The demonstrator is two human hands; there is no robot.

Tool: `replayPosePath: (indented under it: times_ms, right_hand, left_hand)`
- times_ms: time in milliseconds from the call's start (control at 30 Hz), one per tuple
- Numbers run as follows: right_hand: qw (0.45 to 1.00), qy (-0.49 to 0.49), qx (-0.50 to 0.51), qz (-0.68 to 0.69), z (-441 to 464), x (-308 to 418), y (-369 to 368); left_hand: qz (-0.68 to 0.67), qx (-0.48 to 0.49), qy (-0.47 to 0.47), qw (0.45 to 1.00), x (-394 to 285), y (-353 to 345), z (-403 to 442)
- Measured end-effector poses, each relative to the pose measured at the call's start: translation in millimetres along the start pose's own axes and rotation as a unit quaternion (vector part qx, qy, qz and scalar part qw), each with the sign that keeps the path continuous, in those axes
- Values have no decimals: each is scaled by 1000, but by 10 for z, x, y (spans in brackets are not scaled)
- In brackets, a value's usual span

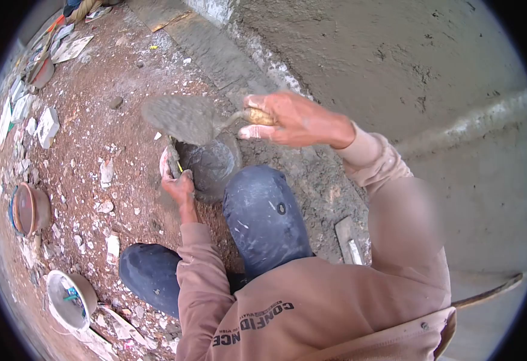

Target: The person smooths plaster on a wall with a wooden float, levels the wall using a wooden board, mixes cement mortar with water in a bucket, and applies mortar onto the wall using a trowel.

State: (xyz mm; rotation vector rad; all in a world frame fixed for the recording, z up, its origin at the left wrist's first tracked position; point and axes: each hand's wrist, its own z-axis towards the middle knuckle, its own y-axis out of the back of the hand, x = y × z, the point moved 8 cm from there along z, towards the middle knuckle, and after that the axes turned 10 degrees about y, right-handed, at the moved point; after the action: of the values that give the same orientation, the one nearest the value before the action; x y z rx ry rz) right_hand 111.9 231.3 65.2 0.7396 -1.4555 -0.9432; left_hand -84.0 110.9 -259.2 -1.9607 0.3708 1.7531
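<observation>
My right hand (299, 120) grips the wooden handle of a pointing-style trowel (182, 118), its broad blade coated in wet grey mortar. The blade hovers over a dark round mortar pan (218, 162), whose inside is smeared grey. At the pan's left edge, my left hand (180, 185) is closed around a thin, mortar-smeared piece with a yellow edge; its kind is partly hidden by the fingers and the blade. Near my right knee, a flat plastering trowel (349, 240) rests on the mortar-covered ground.
Wet grey plaster covers the wall (396, 60) on the right. Reddish ground with white rubble lies to the left. A brown bucket (42, 207), a whitish bucket (87, 295) and another pan (42, 73) stand there. A wooden stick (489, 291) juts out at lower right.
</observation>
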Motion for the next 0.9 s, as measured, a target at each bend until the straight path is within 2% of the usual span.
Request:
replayPosePath:
  times_ms: [67,133,200,267,300,333,400,500,567,600,667,700,733,767,833,867,900]
  right_hand:
    - [990,-35,52,127,-4,0,145]
    - [954,-79,85,276,-99,-214,226]
    - [851,-129,52,506,-263,-865,173]
    - [811,-211,-68,541,-650,-1803,405]
    - [847,-287,-155,420,-915,-2072,716]
    - [849,-353,-273,282,-1246,-2337,1029]
    - [817,-370,-422,131,-1802,-2084,1581]
    - [846,-396,-356,3,-1982,-1311,1767]
    - [917,-329,-221,-41,-1653,-985,1402]
    - [933,-318,-163,-31,-1492,-1078,1030]
    - [962,-270,-36,-26,-1091,-1155,261]
    - [954,-299,30,-17,-946,-1538,-317]
    - [954,-279,107,-30,-731,-1738,-882]
    - [951,-270,114,-100,-548,-1600,-1166]
    - [941,-177,116,-263,-258,-2115,-2515]
    - [968,-152,92,-176,-195,-2354,-3118]
    - [986,-120,72,-88,-82,-2449,-3431]
  left_hand:
    - [1,16,29,999,11,-2,9]
    - [19,20,49,998,4,32,-21]
    - [50,16,54,997,-54,12,-19]
    - [72,-18,47,996,-180,2,-56]
    - [87,-32,46,995,-262,25,-115]
    - [122,-55,37,990,-496,-11,-194]
    - [132,-42,37,990,-355,-33,-106]
    - [204,-44,-2,978,-288,-38,-115]
    - [233,-34,-56,970,-337,-170,-108]
    - [233,-26,-82,969,-372,-198,-142]
    - [222,-18,-96,970,-431,-284,-220]
    - [213,-19,-84,973,-463,-299,-278]
    - [205,-23,-71,976,-474,-290,-335]
    - [207,-19,-93,974,-508,-310,-376]
    - [211,-15,-144,967,-578,-343,-419]
    - [193,-2,-199,961,-608,-356,-441]
    - [176,-4,-154,972,-540,-314,-401]
